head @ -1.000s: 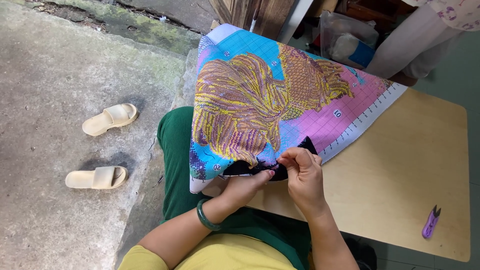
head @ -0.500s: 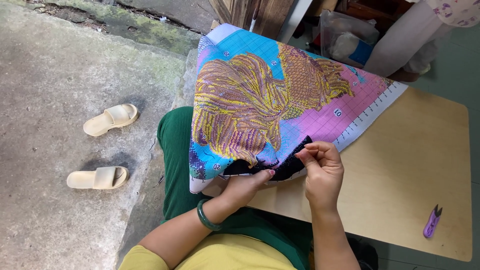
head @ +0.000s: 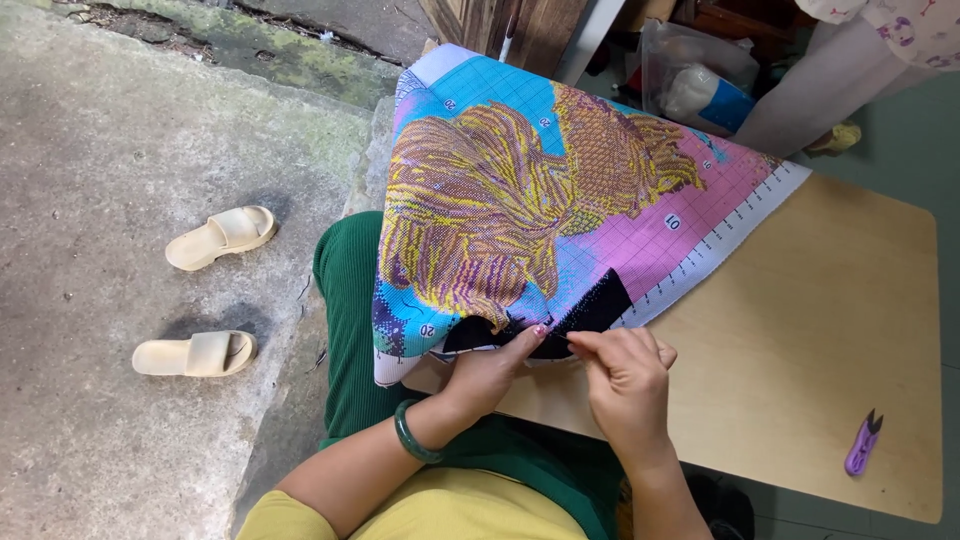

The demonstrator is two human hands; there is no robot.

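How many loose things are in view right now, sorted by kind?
Sandals: 2
Cross-stitch cloth: 1
Purple snips: 1
Plastic bag: 1
Total: 5
Left hand and right hand both pinch the cloth's near edge over the table.

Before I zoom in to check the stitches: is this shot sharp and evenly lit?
Head view: soft, even daylight, no glare; the cross-stitch canvas is crisp, and the left hand and right hand show hardly any blur. Faint shadows under the sandals; slight wide-angle bend at the edges.
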